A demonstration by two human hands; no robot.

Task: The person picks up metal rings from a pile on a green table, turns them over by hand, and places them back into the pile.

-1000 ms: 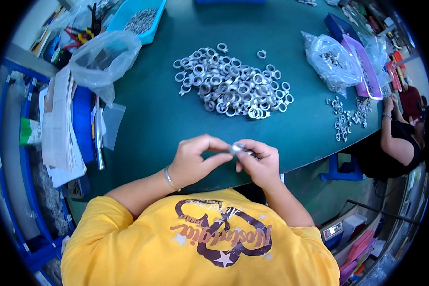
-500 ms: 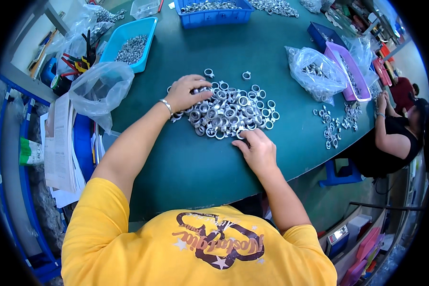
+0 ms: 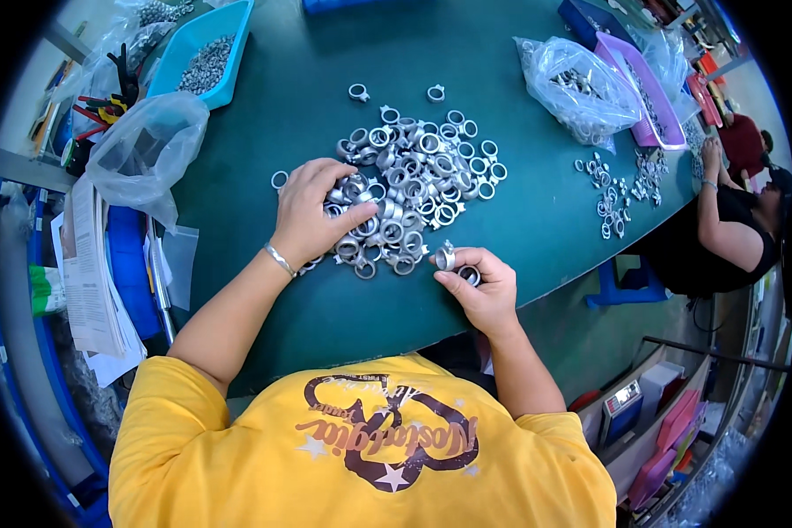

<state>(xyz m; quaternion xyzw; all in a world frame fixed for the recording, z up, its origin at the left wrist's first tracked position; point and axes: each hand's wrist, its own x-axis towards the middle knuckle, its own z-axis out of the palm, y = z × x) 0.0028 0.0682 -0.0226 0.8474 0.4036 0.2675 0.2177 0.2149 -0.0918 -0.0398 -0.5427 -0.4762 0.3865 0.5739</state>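
A heap of silvery metal rings (image 3: 418,172), each with a small lug on its side, spreads over the green tabletop (image 3: 326,326). My left hand (image 3: 311,211) lies on the heap's left part, thumb and fingers spread over several rings. In front of the heap, my right hand (image 3: 486,295) pinches a metal ring (image 3: 445,258) between thumb and fingertips. A second ring (image 3: 470,275) sits inside the curl of the same hand. Two loose rings lie beyond the heap, and a single ring (image 3: 279,179) rests left of my left hand.
At the back left are a turquoise tray (image 3: 238,66) of small metal parts and a clear plastic bag (image 3: 150,150). Another bag (image 3: 581,97) and a purple basket (image 3: 647,132) stand on the right, near scattered rings (image 3: 609,198). A co-worker (image 3: 730,211) sits at the right edge.
My right hand has drawn back from the heap with rings in it. My left hand has moved down and left over the heap, with rings shifted toward me. The view has tilted nearer.
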